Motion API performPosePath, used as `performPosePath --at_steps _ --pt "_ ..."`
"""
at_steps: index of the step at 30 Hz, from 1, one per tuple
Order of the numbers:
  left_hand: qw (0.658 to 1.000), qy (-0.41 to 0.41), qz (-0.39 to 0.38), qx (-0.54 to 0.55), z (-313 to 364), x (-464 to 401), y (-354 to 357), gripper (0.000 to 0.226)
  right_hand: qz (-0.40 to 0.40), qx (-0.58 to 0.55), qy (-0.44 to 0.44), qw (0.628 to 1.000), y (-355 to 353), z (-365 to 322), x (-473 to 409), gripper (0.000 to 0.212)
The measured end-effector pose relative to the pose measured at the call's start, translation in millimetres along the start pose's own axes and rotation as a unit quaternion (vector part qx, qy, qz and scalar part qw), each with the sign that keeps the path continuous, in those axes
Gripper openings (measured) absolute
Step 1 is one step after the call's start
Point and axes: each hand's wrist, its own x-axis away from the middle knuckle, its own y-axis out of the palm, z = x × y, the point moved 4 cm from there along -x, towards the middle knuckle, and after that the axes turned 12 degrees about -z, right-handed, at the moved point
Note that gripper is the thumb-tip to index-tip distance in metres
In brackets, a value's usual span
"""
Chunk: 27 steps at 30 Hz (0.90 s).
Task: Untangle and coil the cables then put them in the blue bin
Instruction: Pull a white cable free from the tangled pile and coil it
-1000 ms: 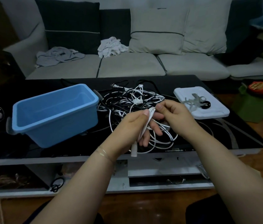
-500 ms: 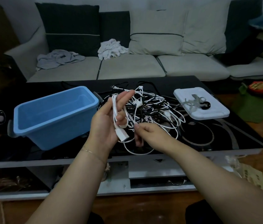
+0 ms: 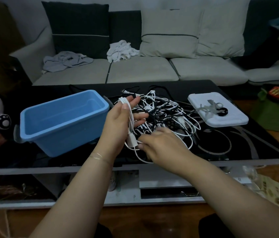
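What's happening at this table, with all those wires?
A person is sorting a tangled pile of black and white cables on a black coffee table. The left hand holds a white cable looped over its raised fingers, its plug hanging near the palm. The right hand reaches low into the pile and pinches a white strand beside that plug. The blue bin at the left holds no cables yet, so nothing is put away.

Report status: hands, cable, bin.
Left hand holds looped white cable; right hand pinches its trailing end. Blue bin empty. Cable pile tangled on table.
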Motion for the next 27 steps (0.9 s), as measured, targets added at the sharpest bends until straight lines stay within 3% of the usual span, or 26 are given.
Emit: performPosePath --at_steps 4,7,9,14,17,20,27 --pt "0.978 0.015 -0.043 -0.203 0 2 4 0.034 -0.046 -0.096 0.015 0.994 -6 6 1 0.013" --pt "0.940 0.020 -0.085 -0.330 -2 4 12 0.030 -0.022 -0.107 0.016 0.994 -16 12 3 0.012" --pt "0.927 0.007 -0.117 -0.356 -5 5 18 0.028 0.000 -0.099 0.011 0.995 -22 15 4 0.012" --pt "0.937 -0.070 -0.166 -0.298 -10 7 22 0.028 0.066 -0.062 0.025 0.996 -27 26 6 0.023" --pt "0.952 -0.107 -0.201 -0.206 -10 11 26 0.041 0.090 -0.120 0.082 0.985 -27 42 5 0.034" --pt "0.953 -0.146 -0.218 -0.154 -9 13 31 0.036 0.089 -0.202 0.080 0.972 -22 54 0 0.025" --pt "0.953 -0.164 -0.216 -0.136 -4 12 35 0.044 0.143 -0.226 0.026 0.963 -18 55 -1 0.015"
